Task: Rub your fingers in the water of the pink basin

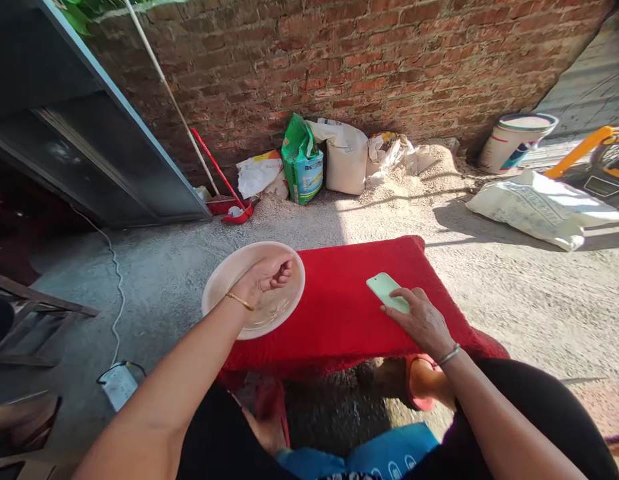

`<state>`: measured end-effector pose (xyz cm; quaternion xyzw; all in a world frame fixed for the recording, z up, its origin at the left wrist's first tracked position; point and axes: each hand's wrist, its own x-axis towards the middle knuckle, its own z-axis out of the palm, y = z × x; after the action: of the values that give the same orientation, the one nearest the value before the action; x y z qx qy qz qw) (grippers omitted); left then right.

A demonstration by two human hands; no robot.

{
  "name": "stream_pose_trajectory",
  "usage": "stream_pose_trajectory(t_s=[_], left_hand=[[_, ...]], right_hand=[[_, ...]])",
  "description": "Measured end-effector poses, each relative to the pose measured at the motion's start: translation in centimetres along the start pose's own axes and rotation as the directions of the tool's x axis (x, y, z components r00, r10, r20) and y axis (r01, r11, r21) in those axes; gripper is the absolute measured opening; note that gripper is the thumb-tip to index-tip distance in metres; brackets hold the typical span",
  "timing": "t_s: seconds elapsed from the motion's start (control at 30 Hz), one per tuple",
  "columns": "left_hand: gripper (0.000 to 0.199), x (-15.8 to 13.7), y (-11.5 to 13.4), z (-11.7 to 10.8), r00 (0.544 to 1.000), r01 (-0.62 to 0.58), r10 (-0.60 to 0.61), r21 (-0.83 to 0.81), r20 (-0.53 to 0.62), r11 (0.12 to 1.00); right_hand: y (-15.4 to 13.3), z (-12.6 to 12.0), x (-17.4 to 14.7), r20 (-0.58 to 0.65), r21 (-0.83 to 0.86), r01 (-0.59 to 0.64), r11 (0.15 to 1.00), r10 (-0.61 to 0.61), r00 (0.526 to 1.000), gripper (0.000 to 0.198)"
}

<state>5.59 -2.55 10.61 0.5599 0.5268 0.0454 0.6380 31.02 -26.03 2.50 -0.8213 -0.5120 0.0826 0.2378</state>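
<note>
Head view: left hand [262,275] over basin [218,288], fingers [285,271] curled

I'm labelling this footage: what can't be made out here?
All in the head view:
Near end of the pale green object: hidden by the right hand.
Part of the basin's inside: behind the left hand.
Surface beneath the red cloth: covered.
Print on the white sack: blurred.
Orange-framed item: cut off by the right edge.
</note>
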Motion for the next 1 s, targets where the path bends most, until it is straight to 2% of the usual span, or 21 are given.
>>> stream_pose_trajectory(t_s=[0.03,0.1,0.13,0.17,0.2,0.27,0.33,0.4,0.5,0.57,0.63,0.73,0.83,0.93,0.97,1.0], left_hand=[[0.033,-0.1,1.2,1.6,0.997,-0.032,0.034,-0.03,0.063,0.999],[0.032,0.1,3.7,5.5,0.962,-0.109,0.121,-0.063,0.243,0.992],[0.032,0.3,4.9,7.5,0.947,-0.15,0.154,-0.039,0.282,0.988],[0.032,0.6,5.9,9.2,0.941,-0.205,0.195,0.009,0.278,0.979],[0.032,1.0,6.7,10.7,0.945,-0.26,0.235,0.09,0.227,0.961],[0.033,1.7,7.3,12.3,0.945,-0.326,0.309,0.215,0.109,0.921],[0.033,2.3,6.3,12.4,0.941,-0.33,0.339,0.297,0.025,0.896],[0.032,2.6,4.1,12.0,0.949,-0.294,0.316,0.368,0.0,0.882],[0.032,2.6,0.7,12.5,0.971,-0.229,0.232,0.464,0.052,0.856],[0.032,2.4,-0.5,13.6,0.97,-0.243,0.218,0.492,0.108,0.836],[0.035,2.1,-0.7,14.7,0.955,-0.296,0.27,0.51,0.126,0.808],[0.038,1.3,-1.3,14.7,0.92,-0.352,0.385,0.569,0.067,0.743],[0.033,-0.1,-4.4,13.3,0.864,-0.383,0.502,0.709,0.047,0.593],[0.065,-1.2,-9.3,12.0,0.768,-0.382,0.62,0.892,0.162,0.24],[0.075,-1.3,-10.8,11.7,0.749,-0.36,0.637,0.919,0.182,0.162],[0.081,-1.4,-12.1,11.5,0.743,-0.337,0.643,0.934,0.186,0.12]], right_hand=[[0.1,0.0,0.0,0.007,0.013,-0.018,1.0,0.018,1.0,0.036],[0.2,-0.2,0.1,0.009,0.046,-0.055,0.997,0.055,0.998,0.037],[0.4,-0.4,0.2,0.003,0.063,-0.069,0.996,0.069,0.998,0.037],[0.5,-0.6,0.2,-0.007,0.08,-0.078,0.994,0.079,0.997,0.037],[0.7,-0.8,0.3,-0.019,0.095,-0.086,0.992,0.088,0.996,0.038],[1.0,-1.3,0.3,-0.044,0.118,-0.099,0.988,0.105,0.993,0.039],[1.3,-1.8,0.2,-0.057,0.131,-0.119,0.984,0.127,0.99,0.039],[1.5,-2.2,0.2,-0.058,0.131,-0.132,0.983,0.14,0.988,0.038],[1.7,-2.5,0.1,-0.056,0.118,-0.129,0.985,0.136,0.989,0.039],[1.7,-2.8,0.2,-0.063,0.107,-0.123,0.987,0.13,0.989,0.04],[1.6,-3.0,0.5,-0.067,0.098,-0.124,0.987,0.131,0.989,0.04],[1.0,-2.8,0.8,-0.051,0.078,-0.122,0.99,0.126,0.991,0.038],[-0.6,-1.4,0.6,-0.03,0.028,-0.096,0.995,0.097,0.995,0.038],[-3.2,1.6,-0.3,-0.02,-0.022,0.045,0.999,-0.045,0.999,0.035],[-4.0,2.7,-0.7,-0.009,-0.033,0.108,0.994,-0.109,0.994,0.034],[-4.7,3.7,-1.0,0.008,-0.041,0.168,0.985,-0.168,0.986,0.032]])
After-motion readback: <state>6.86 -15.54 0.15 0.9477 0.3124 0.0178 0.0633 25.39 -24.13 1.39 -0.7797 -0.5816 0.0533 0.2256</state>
